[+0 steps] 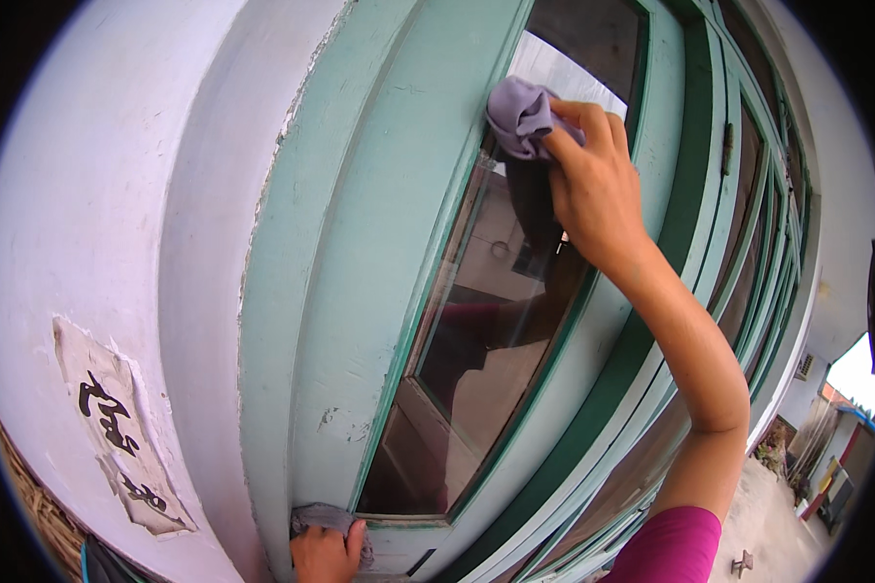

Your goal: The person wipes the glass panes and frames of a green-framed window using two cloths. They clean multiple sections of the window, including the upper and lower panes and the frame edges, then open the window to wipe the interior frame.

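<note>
"What did the right hand (601,189) hold?"
"One lilac cloth (518,117), bunched, pinched between curled fingers and thumb at the left edge of the glass pane (496,374)."
"Left hand (325,557)?"
"It was closed over one grey cloth (323,517), at the green frame's (360,243) lower left; most fingertips were hidden."
"Handling?"
"Both cloths looked light, soft, pliant, best held by a gathered middle. The pane looked smooth, rigid, breakable. White wall (97,194) stood left."

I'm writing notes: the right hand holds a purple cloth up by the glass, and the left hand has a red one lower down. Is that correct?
The red is wrong: the head view shows the left hand with a grey cloth.
</note>
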`<act>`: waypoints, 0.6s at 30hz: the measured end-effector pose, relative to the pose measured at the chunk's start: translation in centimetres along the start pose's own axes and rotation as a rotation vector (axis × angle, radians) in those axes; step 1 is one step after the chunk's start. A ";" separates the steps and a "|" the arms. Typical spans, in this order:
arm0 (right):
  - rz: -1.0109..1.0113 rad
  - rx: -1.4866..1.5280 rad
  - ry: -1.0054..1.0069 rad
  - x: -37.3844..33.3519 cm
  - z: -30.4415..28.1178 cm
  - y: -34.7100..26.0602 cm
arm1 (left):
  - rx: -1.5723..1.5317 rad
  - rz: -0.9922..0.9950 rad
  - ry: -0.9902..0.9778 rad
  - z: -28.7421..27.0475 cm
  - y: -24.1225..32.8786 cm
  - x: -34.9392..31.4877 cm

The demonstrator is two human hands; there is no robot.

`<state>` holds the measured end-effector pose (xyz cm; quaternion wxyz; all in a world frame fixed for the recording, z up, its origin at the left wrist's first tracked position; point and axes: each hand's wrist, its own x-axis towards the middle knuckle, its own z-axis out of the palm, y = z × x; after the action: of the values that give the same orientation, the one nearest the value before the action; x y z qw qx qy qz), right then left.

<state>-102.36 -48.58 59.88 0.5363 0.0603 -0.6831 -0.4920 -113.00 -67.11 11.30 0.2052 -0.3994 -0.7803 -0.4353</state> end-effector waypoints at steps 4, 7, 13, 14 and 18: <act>-0.163 0.220 -0.180 -6.7 -2.6 -5.7 | 0.002 -0.002 -0.010 0.1 0.1 0.0; -0.086 0.747 -0.414 -6.4 -3.8 -5.2 | 0.009 -0.014 -0.006 0.2 0.0 0.3; 0.178 0.912 0.181 4.0 -0.2 5.9 | 0.048 -0.011 0.034 0.4 -0.1 0.2; 0.205 0.851 0.213 6.3 -0.2 8.3 | 0.063 -0.005 0.056 0.3 -0.3 0.1; 0.169 0.148 0.332 12.6 2.7 20.6 | 0.005 0.043 0.079 1.9 0.4 0.0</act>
<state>-100.54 -44.16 83.74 0.6750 0.1223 -0.6222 -0.3771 -112.68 -65.40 10.51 0.2461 -0.3983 -0.7639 -0.4441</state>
